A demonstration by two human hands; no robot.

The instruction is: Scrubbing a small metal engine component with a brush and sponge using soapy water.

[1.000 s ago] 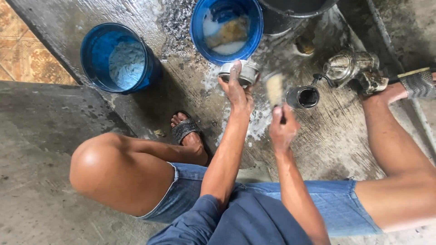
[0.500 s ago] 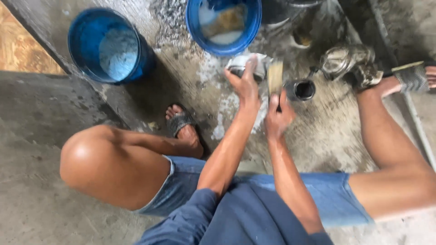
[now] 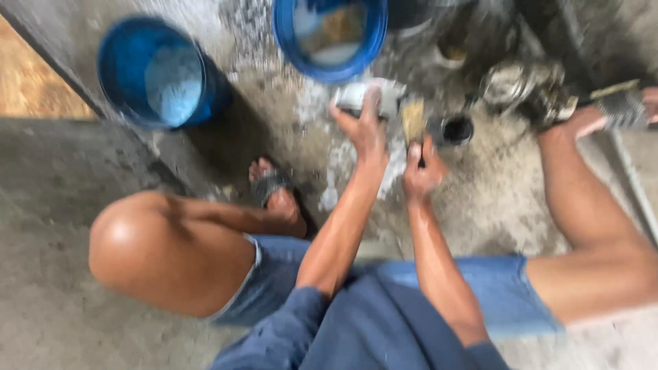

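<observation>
— Left hand (image 3: 367,133): where, and doing what?

— Just above centre, fingers curled over a pale grey metal part (image 3: 373,96). The part sits at the hand's 12 o'clock, touching the fingertips, gripped from above. Blurred; exact shape not readable, roundish, light, wet-looking.

— Right hand (image 3: 421,171)?

— Close at the left hand's 4 o'clock. Fist closed around the handle of a brush (image 3: 413,120). Tan bristles stand at the fist's 12 o'clock, just beside the grey part, at its 4 o'clock. Touching or not, cannot tell through the blur.

— Outward from there?

— Small dark cylinder (image 3: 456,129), open mouth up, at the brush's 3 o'clock, near. Blue basin (image 3: 329,34) at 12 o'clock of the hands, holding murky pale liquid. Blue bucket (image 3: 161,72) well apart at 10 o'clock, pale liquid inside. Clump of greyish metal parts (image 3: 524,89) at 2 o'clock, beside the person's right foot (image 3: 603,113).

— Counts?

— Two blue containers, one brush, one held part, one dark cylinder. Person's left foot (image 3: 274,192) in a sandal at 8 o'clock of the hands. Concrete floor (image 3: 480,219) wet, white foam streaks under the hands.
</observation>
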